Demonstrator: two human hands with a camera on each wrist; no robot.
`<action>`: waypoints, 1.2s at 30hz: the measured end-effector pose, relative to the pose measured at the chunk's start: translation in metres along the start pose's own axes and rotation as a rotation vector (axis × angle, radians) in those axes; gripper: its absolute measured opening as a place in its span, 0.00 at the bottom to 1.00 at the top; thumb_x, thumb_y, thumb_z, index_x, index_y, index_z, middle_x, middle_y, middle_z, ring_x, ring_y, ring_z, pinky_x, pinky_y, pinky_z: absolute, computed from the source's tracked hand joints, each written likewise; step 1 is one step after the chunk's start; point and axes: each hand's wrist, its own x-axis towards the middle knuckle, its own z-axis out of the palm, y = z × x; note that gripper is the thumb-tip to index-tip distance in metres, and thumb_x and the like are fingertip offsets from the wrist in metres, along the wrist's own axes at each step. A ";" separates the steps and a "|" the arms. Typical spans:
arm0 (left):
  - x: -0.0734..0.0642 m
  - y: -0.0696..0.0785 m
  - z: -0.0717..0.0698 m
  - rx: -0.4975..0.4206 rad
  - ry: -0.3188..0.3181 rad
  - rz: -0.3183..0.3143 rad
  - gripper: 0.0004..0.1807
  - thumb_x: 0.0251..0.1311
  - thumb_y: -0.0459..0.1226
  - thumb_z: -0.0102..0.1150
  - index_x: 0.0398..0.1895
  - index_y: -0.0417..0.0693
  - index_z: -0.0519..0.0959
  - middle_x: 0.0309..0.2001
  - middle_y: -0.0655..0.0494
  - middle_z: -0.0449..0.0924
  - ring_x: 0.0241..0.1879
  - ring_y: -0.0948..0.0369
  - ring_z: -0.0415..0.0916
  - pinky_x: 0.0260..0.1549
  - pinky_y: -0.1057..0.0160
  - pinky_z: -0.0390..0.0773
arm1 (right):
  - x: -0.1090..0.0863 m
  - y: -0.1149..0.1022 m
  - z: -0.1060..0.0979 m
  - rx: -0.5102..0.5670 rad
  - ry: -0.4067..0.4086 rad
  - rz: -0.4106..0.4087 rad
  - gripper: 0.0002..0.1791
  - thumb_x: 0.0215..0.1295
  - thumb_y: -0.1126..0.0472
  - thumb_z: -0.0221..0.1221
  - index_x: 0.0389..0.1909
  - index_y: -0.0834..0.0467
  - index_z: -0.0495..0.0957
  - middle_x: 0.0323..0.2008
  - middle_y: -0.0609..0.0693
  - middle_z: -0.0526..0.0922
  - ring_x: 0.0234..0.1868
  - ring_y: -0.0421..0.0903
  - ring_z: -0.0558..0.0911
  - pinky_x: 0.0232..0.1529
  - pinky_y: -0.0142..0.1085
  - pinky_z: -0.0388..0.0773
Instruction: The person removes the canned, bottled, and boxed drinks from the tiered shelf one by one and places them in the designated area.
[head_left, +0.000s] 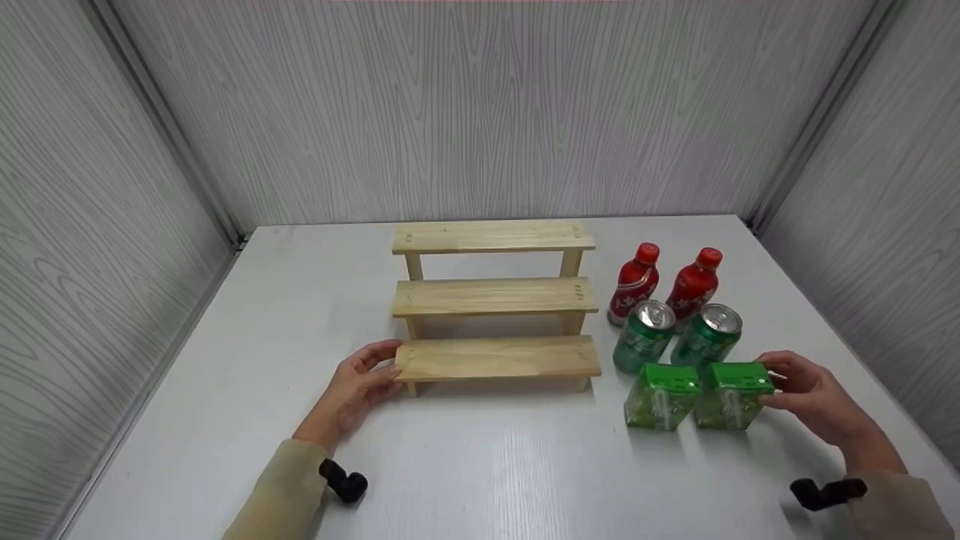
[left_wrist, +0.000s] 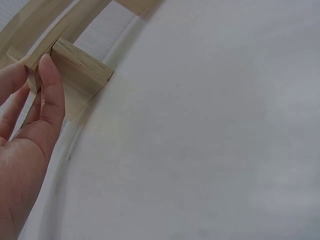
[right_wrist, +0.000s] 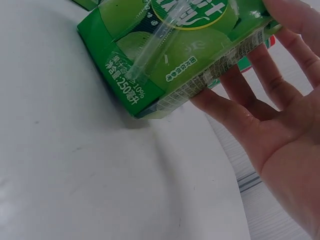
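A three-step wooden shelf [head_left: 495,358] stands on the white table. My left hand [head_left: 364,382] holds the left end of its lowest board, and the left wrist view shows the fingers [left_wrist: 52,92] at the board's end, beside a short wooden leg [left_wrist: 82,62]. On the right, two green juice boxes stand side by side. My right hand [head_left: 814,394] grips the right-hand juice box [head_left: 733,409] by its right side, thumb toward the front and fingers toward the back. Its printed front with a clear straw fills the top of the right wrist view. The left-hand juice box [head_left: 660,409] is untouched.
Behind the juice boxes stand two green cans, a left can [head_left: 643,337] and a right can [head_left: 709,334]. Two red-capped bottles, a left bottle [head_left: 634,285] and a right bottle [head_left: 693,285], stand farther back. Grey wood-grain panels [head_left: 480,112] enclose the table's back and sides.
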 end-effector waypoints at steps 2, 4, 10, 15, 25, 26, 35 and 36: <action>-0.001 0.000 0.000 -0.006 -0.005 0.005 0.33 0.46 0.28 0.69 0.59 0.43 0.69 0.58 0.46 0.69 0.47 0.53 0.74 0.37 0.61 0.78 | -0.001 -0.001 -0.001 0.012 -0.011 0.008 0.26 0.57 0.85 0.47 0.56 0.65 0.66 0.49 0.51 0.75 0.47 0.43 0.76 0.44 0.35 0.76; -0.001 0.000 0.000 -0.009 -0.007 0.010 0.33 0.46 0.28 0.69 0.59 0.43 0.69 0.58 0.46 0.69 0.47 0.53 0.75 0.37 0.61 0.78 | -0.002 -0.002 -0.001 0.020 -0.019 0.020 0.26 0.57 0.85 0.47 0.56 0.65 0.66 0.49 0.51 0.75 0.48 0.43 0.76 0.44 0.34 0.76; -0.002 0.001 0.001 0.001 0.003 0.005 0.34 0.46 0.29 0.69 0.59 0.43 0.69 0.59 0.47 0.68 0.47 0.53 0.74 0.37 0.61 0.78 | -0.003 -0.004 -0.004 0.028 -0.030 0.057 0.25 0.60 0.83 0.46 0.57 0.63 0.65 0.49 0.50 0.75 0.49 0.42 0.76 0.46 0.34 0.75; -0.002 0.000 0.000 -0.011 0.017 -0.014 0.34 0.44 0.30 0.70 0.59 0.44 0.70 0.59 0.47 0.69 0.48 0.52 0.74 0.38 0.60 0.78 | -0.004 -0.005 -0.004 0.006 -0.026 0.089 0.25 0.62 0.81 0.46 0.59 0.61 0.64 0.50 0.49 0.76 0.49 0.41 0.76 0.48 0.34 0.74; -0.003 0.000 0.004 -0.022 0.046 -0.049 0.36 0.41 0.31 0.73 0.58 0.46 0.71 0.58 0.48 0.69 0.48 0.52 0.74 0.40 0.59 0.77 | -0.007 -0.014 -0.010 0.007 -0.052 0.097 0.29 0.62 0.81 0.43 0.64 0.64 0.55 0.57 0.49 0.72 0.56 0.42 0.73 0.51 0.34 0.73; -0.003 0.000 0.004 -0.022 0.048 -0.053 0.36 0.41 0.31 0.73 0.58 0.45 0.71 0.58 0.48 0.69 0.48 0.52 0.74 0.40 0.58 0.77 | -0.008 -0.015 -0.011 -0.010 -0.042 0.107 0.29 0.63 0.81 0.44 0.65 0.64 0.55 0.57 0.48 0.72 0.56 0.42 0.73 0.51 0.34 0.73; -0.009 0.006 0.001 0.025 0.039 -0.022 0.31 0.45 0.29 0.70 0.56 0.39 0.70 0.53 0.45 0.72 0.43 0.54 0.75 0.36 0.60 0.78 | -0.003 -0.028 -0.014 -0.053 0.029 0.043 0.25 0.65 0.80 0.42 0.63 0.70 0.56 0.55 0.60 0.74 0.55 0.48 0.75 0.49 0.37 0.75; -0.010 0.006 -0.001 0.035 0.042 -0.021 0.31 0.45 0.29 0.70 0.56 0.39 0.70 0.53 0.46 0.72 0.42 0.55 0.75 0.36 0.60 0.78 | -0.001 -0.030 -0.014 -0.045 0.046 0.022 0.24 0.65 0.80 0.41 0.62 0.71 0.56 0.54 0.62 0.73 0.54 0.49 0.76 0.49 0.38 0.75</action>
